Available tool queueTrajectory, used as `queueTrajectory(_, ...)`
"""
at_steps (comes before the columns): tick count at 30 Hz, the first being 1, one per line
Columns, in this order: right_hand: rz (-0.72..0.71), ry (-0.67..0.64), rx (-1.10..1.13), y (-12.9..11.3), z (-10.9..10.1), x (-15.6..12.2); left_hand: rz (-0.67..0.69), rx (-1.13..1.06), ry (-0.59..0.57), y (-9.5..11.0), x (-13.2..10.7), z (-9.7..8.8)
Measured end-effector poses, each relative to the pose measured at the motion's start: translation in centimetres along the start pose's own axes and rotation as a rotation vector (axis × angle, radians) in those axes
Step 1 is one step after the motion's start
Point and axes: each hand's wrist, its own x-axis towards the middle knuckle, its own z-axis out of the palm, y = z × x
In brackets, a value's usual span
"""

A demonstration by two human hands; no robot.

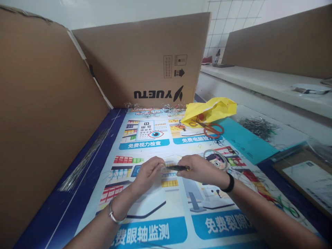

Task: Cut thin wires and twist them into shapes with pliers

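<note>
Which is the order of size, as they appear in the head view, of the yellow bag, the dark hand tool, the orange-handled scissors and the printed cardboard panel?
1. Printed cardboard panel
2. Yellow bag
3. Orange-handled scissors
4. Dark hand tool, by its visible part; the right hand covers the rest.

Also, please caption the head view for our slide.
Over a printed sheet, right hand holds a dark tool toward left hand.

My tool [178, 167] is black with a little yellow. My bracelet [111, 213] is silver, my wristband [230, 183] black. The printed sheet [105, 174] is pale blue and white, with blue bands [179, 229] carrying white characters. The bag [220, 108] is yellow, the scissors handles [206, 128] are orange, the cardboard [127, 65] brown with black print.
</note>
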Motion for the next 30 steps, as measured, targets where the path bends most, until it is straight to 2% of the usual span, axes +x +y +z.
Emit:
queueTrajectory(7,0.011,-0.018,0.012,0.0,0.2,-0.1,0.008,0.01,-0.013,-0.1,0.0,0.0)
queueTrajectory(15,0.072,0.017,-0.134,-0.4,0.2,-0.2,0.06,0.106,0.025,0.3,-0.1,0.1)
queueTrajectory(22,0.165,0.022,-0.271,-1.3,0.1,-0.3,0.085,0.213,0.107,0.6,-0.2,0.5)
queueTrajectory(30,0.228,0.052,-0.387,-2.1,0.7,-0.3,0.033,0.329,0.125,0.4,-0.6,1.0)
